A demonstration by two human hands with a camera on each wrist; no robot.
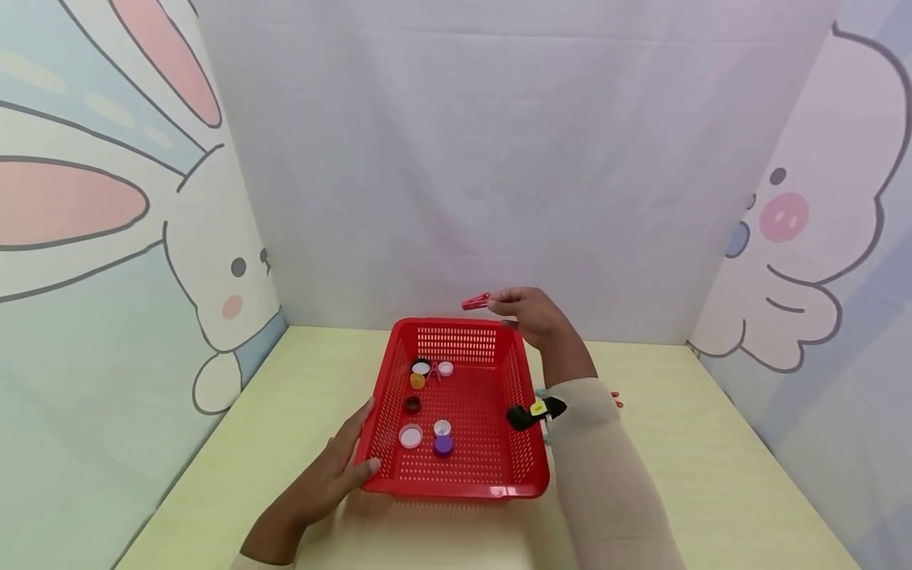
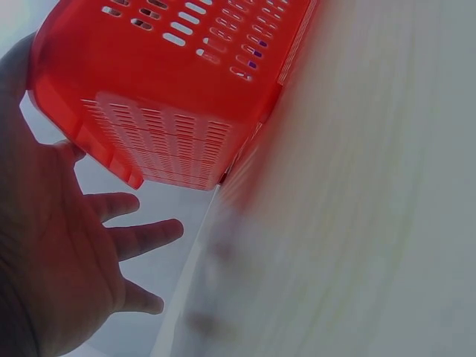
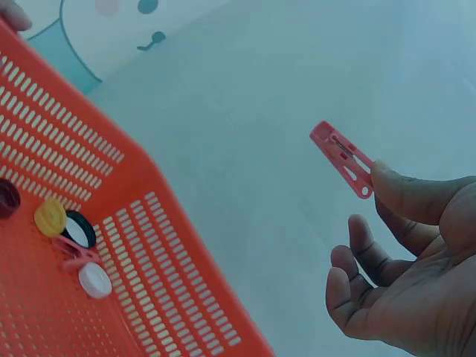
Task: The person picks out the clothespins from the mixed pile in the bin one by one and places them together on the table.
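Note:
My right hand (image 1: pixel 530 313) pinches a pink-red plastic clothespin (image 3: pixel 343 158) between thumb and forefinger, its other fingers loosely bent. It is up above the far right corner of a red perforated basket (image 1: pixel 456 489). My left hand (image 1: pixel 331 475) holds the basket's left rim, thumb over the edge. In the left wrist view several of its fingers (image 2: pixel 149 238) spread straight beside the outer wall. Inside the basket lie a purple cap (image 1: pixel 443 446), white caps (image 1: pixel 411 436), a yellow cap (image 3: pixel 50 217), a dark brown cap (image 1: pixel 412 404), a black-rimmed cap (image 3: pixel 80 229) and another pink clothespin (image 1: pixel 434 371).
The basket stands on a pale yellow table (image 1: pixel 321 380). Right of it, partly behind my right forearm, show red clothespin ends (image 1: pixel 617 400) and teal pieces (image 1: pixel 547 431). A pale curtain (image 1: pixel 499 158) hangs behind, with cartoon-printed panels (image 1: pixel 221 269) at both sides.

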